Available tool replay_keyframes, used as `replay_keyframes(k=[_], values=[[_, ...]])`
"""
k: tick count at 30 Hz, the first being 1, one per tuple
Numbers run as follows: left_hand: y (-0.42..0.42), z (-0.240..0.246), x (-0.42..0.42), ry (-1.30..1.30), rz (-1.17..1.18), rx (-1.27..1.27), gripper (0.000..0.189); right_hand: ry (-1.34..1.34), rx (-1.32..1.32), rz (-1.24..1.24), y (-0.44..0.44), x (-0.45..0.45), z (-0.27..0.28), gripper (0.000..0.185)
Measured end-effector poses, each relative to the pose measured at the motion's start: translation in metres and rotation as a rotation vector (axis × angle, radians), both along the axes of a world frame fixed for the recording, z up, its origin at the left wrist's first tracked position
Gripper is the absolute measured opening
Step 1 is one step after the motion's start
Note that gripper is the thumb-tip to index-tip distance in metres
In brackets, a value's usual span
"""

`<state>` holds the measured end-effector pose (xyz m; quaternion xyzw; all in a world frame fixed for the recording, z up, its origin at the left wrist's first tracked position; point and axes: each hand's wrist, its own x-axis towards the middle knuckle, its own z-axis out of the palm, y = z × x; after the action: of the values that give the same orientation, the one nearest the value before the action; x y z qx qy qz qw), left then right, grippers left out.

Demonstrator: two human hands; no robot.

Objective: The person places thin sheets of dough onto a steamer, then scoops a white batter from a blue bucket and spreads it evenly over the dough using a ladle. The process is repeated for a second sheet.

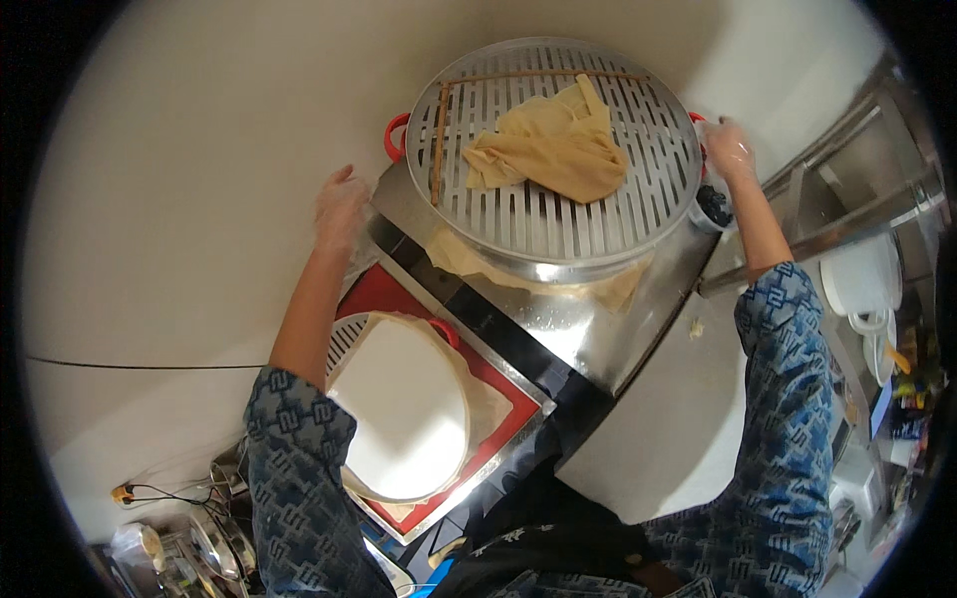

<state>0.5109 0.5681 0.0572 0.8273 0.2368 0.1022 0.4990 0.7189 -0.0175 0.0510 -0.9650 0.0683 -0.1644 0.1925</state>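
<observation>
A round metal steamer tray with slots and red side handles rests on a steel counter, with a crumpled tan cloth and thin brown sticks on it. My right hand, in a clear plastic glove, is at the tray's right red handle; its grip is hard to make out. My left hand, also gloved, is raised left of the tray, apart from the left handle, with nothing visible in it. Nearer my body, a white round sheet or batter surface lies within tan cloth on a second slotted tray.
A red surface with a metal rim lies under the second tray. A small tub with dark contents stands by my right wrist. Steel shelving and a white container are at right. Metal pans and cables are at lower left.
</observation>
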Motion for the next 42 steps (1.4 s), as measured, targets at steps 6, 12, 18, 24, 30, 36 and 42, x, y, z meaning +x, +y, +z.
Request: replay_keyframes(k=[6, 12, 18, 24, 30, 36, 42], values=[[-0.005, -0.054, 0.109, 0.038, 0.033, -0.260, 0.046, 0.199, -0.012, 0.083, -0.035, 0.058, -0.050, 0.051], [-0.012, -0.019, 0.107, -0.031, 0.104, -0.575, 0.028, 0.280, 0.425, 0.080, -0.063, 0.059, -0.074, 0.050], [0.023, 0.023, -0.016, 0.029, 0.123, -0.360, 0.033, 0.048, 0.708, 0.271, -0.015, 0.008, 0.018, 0.041], [0.068, 0.023, -0.255, -0.157, 0.428, -0.468, 0.034, 0.242, 0.733, 0.387, 0.118, -0.113, 0.056, 0.048], [0.103, -0.042, -0.489, -0.093, 0.833, -0.377, 0.027, 0.098, 0.136, 0.981, 0.274, -0.213, -0.032, 0.036], [0.116, -0.164, -0.631, 0.033, 1.005, -0.346, 0.035, 0.550, 0.583, 0.957, 0.378, -0.326, -0.145, 0.036], [0.124, -0.239, -0.661, -0.016, 0.992, -0.508, 0.038, 0.854, 0.613, 0.713, 0.407, -0.347, -0.171, 0.036]])
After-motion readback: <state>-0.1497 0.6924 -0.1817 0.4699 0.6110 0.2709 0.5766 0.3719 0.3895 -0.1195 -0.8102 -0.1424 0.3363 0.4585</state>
